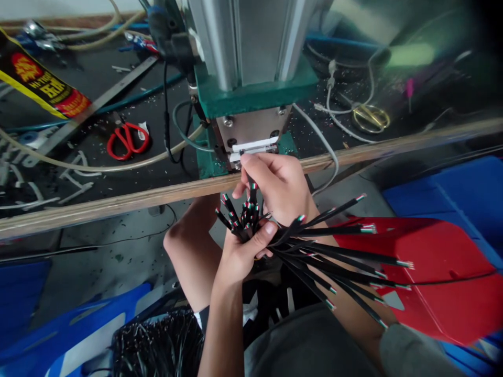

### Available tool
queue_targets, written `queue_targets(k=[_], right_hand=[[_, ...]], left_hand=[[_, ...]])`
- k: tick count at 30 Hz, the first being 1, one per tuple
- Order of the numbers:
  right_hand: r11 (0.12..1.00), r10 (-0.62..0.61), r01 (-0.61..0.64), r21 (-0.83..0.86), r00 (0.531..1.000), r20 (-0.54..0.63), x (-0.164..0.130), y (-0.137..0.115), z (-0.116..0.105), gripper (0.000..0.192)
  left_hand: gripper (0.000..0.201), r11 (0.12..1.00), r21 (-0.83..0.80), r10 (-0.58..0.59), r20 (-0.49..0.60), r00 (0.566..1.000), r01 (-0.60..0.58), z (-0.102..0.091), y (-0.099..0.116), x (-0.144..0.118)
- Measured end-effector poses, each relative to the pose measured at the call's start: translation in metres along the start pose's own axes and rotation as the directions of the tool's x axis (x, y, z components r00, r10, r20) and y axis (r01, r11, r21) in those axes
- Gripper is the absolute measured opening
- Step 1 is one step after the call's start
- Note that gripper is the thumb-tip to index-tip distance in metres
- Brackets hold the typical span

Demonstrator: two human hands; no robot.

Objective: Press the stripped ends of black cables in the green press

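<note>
Left hand closed around a bundle of black cables, gripping it near the stripped ends, just below the press; the cables fan out from the fist, the short ends toward the press, the long ends away from it over a red plastic sheet. Each cable tip shows red, white and green cores. Right hand lies directly in front of the press, fingers pinched on a single cable and raised to the white slot at the base of the press. The press stands at the near edge of a dark surface edged with a wooden strip. Left of the press lie red-handled scissors; right of it lie brass-coloured scissors. A heap of further black cables lies well below the press, beside the person's knee.
</note>
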State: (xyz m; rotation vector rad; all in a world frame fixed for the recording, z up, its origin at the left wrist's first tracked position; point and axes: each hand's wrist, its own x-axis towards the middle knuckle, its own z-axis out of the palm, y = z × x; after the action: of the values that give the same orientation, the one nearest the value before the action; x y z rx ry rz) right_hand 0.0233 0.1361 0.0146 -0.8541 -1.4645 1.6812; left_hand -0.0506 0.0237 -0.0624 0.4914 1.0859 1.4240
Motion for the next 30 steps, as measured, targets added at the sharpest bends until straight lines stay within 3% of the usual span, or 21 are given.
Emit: queue_targets(k=[6, 13, 25, 30], right_hand=[[0.999, 0.036, -0.035, 0.033, 0.999, -0.034, 0.003, 0.0, 0.001, 0.043], [0.995, 0.069, -0.067, 0.073, 0.997, -0.035, 0.005, -0.001, 0.003, 0.046], [0.995, -0.094, 0.094, -0.02, 0.995, -0.013, -0.001, 0.009, -0.002, 0.051], [0.991, -0.119, 0.119, -0.055, 0.993, -0.004, -0.004, 0.012, -0.005, 0.052]], left_hand=[[0.043, 1.0, -0.024, 0.001, 0.007, 1.0, -0.001, 0.008, 0.009, -0.004], [0.046, 1.0, -0.002, -0.008, -0.056, 0.998, 0.008, 0.012, 0.014, -0.007], [0.048, 1.0, -0.007, 0.007, 0.022, 1.0, -0.006, -0.001, 0.001, -0.004], [0.05, 0.999, 0.052, 0.008, -0.054, 0.998, -0.006, -0.007, -0.006, -0.004]])
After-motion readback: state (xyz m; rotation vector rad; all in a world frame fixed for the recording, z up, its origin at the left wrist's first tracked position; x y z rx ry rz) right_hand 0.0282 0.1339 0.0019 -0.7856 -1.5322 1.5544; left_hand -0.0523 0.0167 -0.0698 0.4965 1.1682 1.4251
